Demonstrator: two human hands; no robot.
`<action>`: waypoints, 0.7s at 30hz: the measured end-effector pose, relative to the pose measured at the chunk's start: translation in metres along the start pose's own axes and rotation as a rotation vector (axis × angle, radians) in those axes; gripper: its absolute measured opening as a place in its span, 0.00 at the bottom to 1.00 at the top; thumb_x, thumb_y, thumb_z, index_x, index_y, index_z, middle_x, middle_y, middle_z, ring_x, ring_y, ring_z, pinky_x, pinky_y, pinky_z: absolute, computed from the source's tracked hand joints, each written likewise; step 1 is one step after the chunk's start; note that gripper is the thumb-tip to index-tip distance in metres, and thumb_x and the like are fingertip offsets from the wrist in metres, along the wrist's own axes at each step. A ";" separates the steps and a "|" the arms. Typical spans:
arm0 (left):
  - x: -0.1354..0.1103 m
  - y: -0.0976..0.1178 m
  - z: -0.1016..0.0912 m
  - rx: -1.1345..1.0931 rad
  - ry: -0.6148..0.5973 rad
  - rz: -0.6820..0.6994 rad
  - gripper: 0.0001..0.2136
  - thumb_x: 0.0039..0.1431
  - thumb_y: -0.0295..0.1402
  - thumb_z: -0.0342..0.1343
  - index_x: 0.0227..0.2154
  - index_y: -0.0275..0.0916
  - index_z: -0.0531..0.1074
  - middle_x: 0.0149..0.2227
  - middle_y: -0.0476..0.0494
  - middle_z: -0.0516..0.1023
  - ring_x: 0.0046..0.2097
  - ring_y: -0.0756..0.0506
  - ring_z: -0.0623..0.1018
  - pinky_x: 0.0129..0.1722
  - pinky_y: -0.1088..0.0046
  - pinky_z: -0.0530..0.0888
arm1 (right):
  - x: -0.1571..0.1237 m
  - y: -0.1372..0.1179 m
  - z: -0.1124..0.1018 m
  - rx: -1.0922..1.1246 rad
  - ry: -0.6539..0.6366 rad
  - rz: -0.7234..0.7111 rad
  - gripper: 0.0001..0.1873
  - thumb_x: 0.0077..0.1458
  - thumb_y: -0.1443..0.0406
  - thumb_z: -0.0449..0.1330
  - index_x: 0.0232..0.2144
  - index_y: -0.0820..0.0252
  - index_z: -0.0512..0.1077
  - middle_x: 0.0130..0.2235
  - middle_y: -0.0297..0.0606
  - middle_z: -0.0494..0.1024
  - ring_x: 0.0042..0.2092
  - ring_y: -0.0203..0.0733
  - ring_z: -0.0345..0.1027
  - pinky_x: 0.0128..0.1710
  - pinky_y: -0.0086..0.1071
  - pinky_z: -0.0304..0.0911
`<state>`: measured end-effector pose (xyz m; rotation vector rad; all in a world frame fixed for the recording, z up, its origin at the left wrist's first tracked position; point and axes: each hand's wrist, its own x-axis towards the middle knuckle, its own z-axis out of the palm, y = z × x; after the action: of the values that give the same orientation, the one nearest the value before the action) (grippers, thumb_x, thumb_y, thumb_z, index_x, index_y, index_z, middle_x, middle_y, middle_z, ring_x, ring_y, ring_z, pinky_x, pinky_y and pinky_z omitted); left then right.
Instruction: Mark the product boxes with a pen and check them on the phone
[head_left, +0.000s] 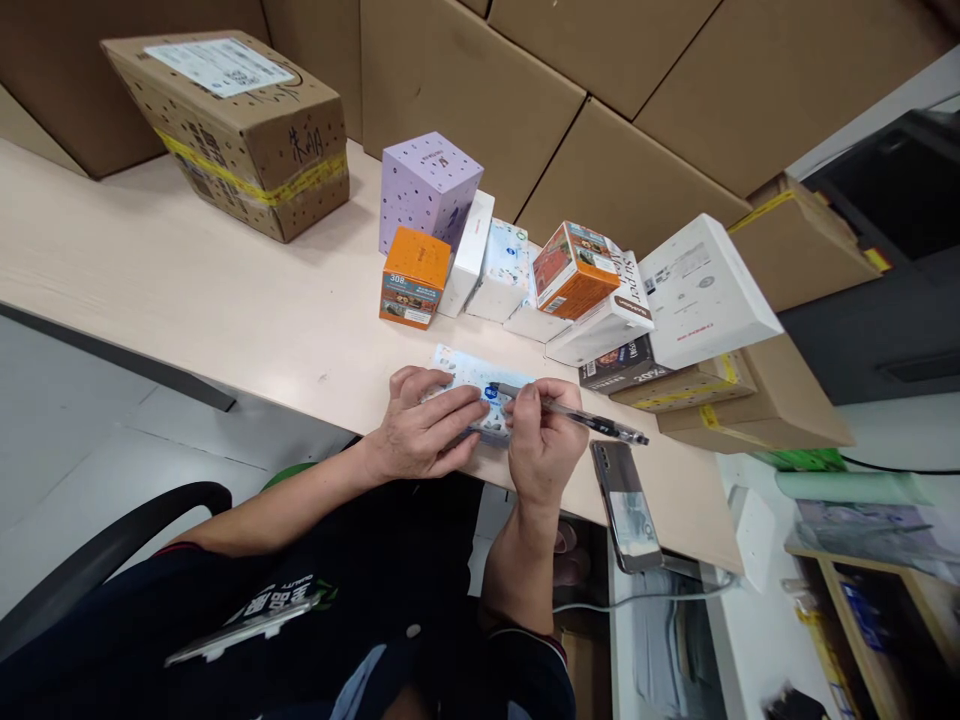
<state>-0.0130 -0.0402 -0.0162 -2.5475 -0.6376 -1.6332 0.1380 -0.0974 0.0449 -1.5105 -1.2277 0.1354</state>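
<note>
A small flat white-and-blue patterned box (469, 372) lies near the front edge of the pale wooden table (187, 290). My left hand (424, 425) presses down on it, fingers laid flat over its near side. My right hand (541, 440) is closed round a black-and-clear pen (592, 420), whose tip rests on the box by a blue mark. The pen's barrel points away to the right.
A phone (626, 505) lies at the table's right front, cable trailing off. Behind stand an orange box (414, 277), a purple box (427, 190), several white boxes (705, 290) and taped cardboard cartons (240, 130). A chair armrest (112, 550) is at lower left.
</note>
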 end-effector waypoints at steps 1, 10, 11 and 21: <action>-0.001 0.000 -0.001 -0.006 -0.005 -0.006 0.19 0.58 0.35 0.63 0.53 0.45 0.77 0.47 0.45 0.84 0.52 0.35 0.74 0.52 0.53 0.68 | -0.001 -0.001 0.001 0.045 0.038 0.019 0.14 0.66 0.54 0.58 0.33 0.56 0.68 0.25 0.27 0.72 0.23 0.32 0.68 0.25 0.27 0.65; 0.011 -0.039 -0.034 -0.429 -0.360 -0.397 0.39 0.59 0.42 0.65 0.70 0.47 0.54 0.68 0.34 0.62 0.70 0.32 0.63 0.67 0.47 0.67 | -0.010 0.035 -0.033 0.056 0.568 0.117 0.10 0.68 0.55 0.55 0.44 0.54 0.68 0.32 0.30 0.74 0.25 0.33 0.68 0.24 0.29 0.64; 0.012 -0.044 -0.036 -0.494 -0.439 -0.419 0.42 0.58 0.41 0.66 0.71 0.47 0.51 0.69 0.35 0.60 0.70 0.32 0.63 0.67 0.48 0.67 | -0.013 0.046 -0.039 -0.035 0.518 0.145 0.12 0.67 0.55 0.56 0.45 0.55 0.70 0.35 0.33 0.76 0.28 0.35 0.70 0.27 0.32 0.67; 0.019 -0.048 -0.072 -0.477 -0.611 -0.449 0.24 0.61 0.37 0.65 0.60 0.49 0.72 0.47 0.45 0.73 0.47 0.45 0.77 0.47 0.69 0.78 | -0.029 0.108 -0.057 -0.736 -0.168 -0.087 0.23 0.68 0.65 0.50 0.59 0.64 0.73 0.56 0.55 0.79 0.57 0.55 0.69 0.59 0.52 0.64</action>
<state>-0.0856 -0.0086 0.0239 -3.5151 -1.0229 -1.1677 0.2284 -0.1375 -0.0331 -2.0963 -1.5727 -0.2852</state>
